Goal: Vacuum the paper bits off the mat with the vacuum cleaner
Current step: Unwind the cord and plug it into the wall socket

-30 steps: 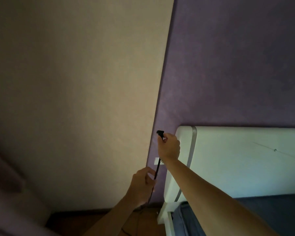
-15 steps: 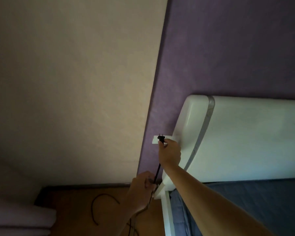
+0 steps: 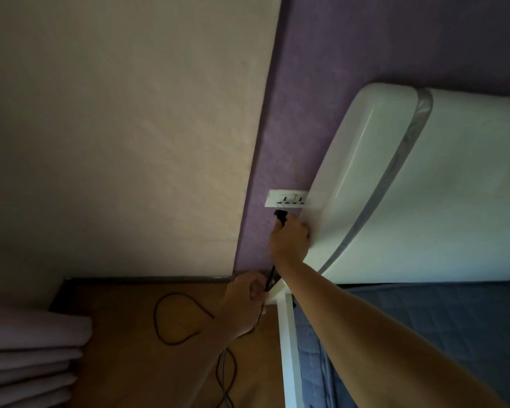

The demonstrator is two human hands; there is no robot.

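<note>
My right hand (image 3: 290, 237) grips a black power plug (image 3: 280, 215) just below a white wall socket (image 3: 287, 199) on the purple wall; the prongs point up at its slots. Lower down, my left hand (image 3: 245, 301) holds the black cord (image 3: 270, 279) that runs from the plug. The rest of the cord (image 3: 174, 319) loops across the wooden floor. Neither the vacuum cleaner, the mat nor the paper bits are in view.
A white padded headboard (image 3: 424, 187) leans against the purple wall, right of the socket. A blue quilted mattress (image 3: 424, 319) sits in a white bed frame (image 3: 289, 348). Folded pale curtains (image 3: 27, 357) hang at the lower left. A beige wall (image 3: 115, 128) fills the left.
The view has tilted down, and the socket and floor came into sight. My right hand has brought the plug up close under the socket; my left hand stays on the cord.
</note>
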